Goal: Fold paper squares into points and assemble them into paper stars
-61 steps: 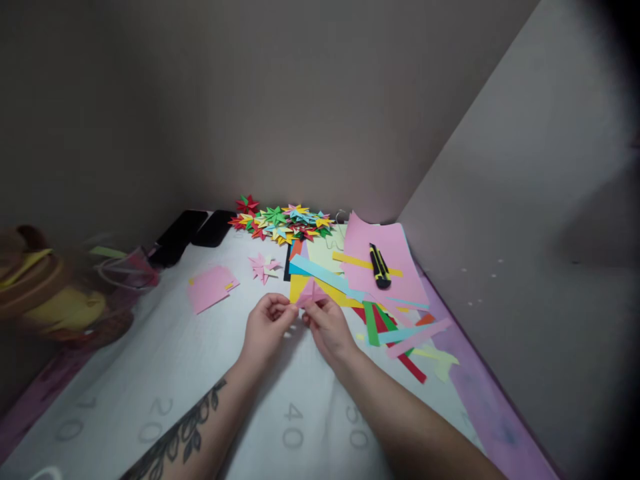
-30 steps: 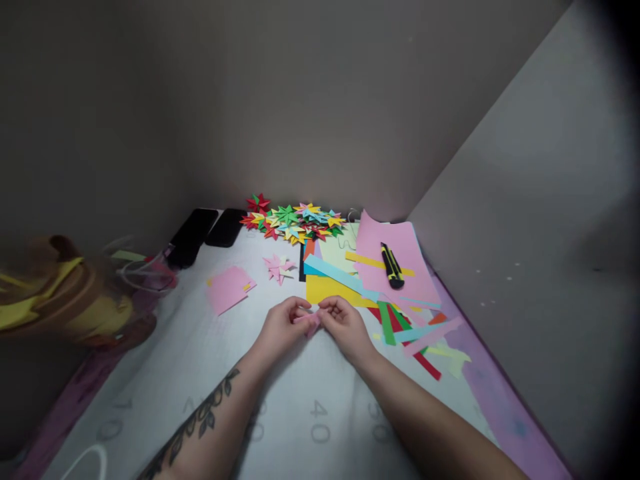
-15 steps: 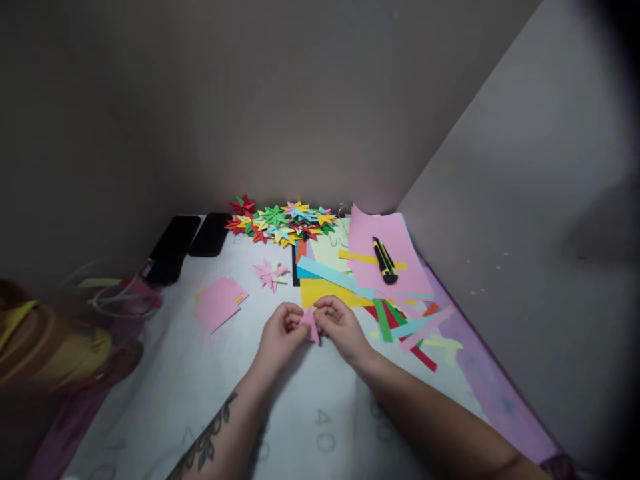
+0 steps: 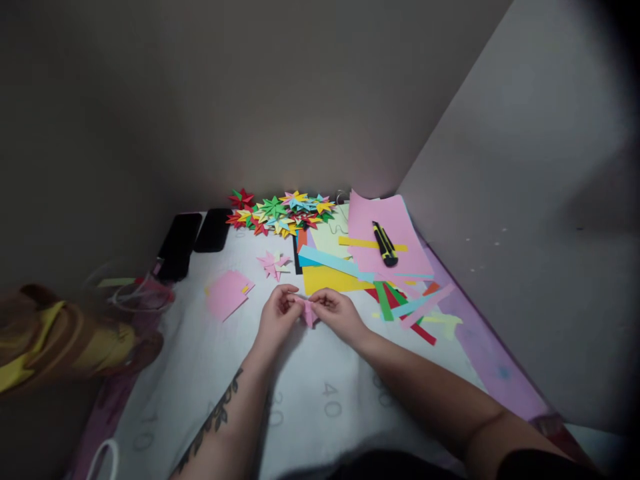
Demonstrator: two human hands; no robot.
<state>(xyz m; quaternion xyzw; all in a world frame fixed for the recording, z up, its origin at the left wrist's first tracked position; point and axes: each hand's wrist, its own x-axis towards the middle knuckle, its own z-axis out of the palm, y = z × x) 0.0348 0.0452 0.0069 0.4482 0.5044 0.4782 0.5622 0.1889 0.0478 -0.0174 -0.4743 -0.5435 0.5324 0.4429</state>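
Between my hands is a small folded piece of pink paper [image 4: 309, 315], raised just above the white table covering. My left hand [image 4: 280, 313] pinches its left side with thumb and fingers. On its right side, my right hand [image 4: 336, 312] grips it the same way. The lower tip of the paper points down toward me; my fingers hide part of its upper edge. A pink paper star [image 4: 273, 265] lies beyond my left hand, and a stack of pink paper squares [image 4: 229, 295] is to its left.
Colourful folded stars [image 4: 280, 215] are heaped along the wall. A box cutter [image 4: 384, 244] rests on pink sheets [image 4: 363, 213] at the back right. Cut paper strips [image 4: 410, 307] are scattered nearer. Two dark phone-like objects [image 4: 213, 231] lie at the back left. A yellow-brown object [image 4: 75, 340] stands left.
The pink paper has turned in my fingers, its point now facing straight down. Both hands still pinch it. The whole view has tilted slightly.
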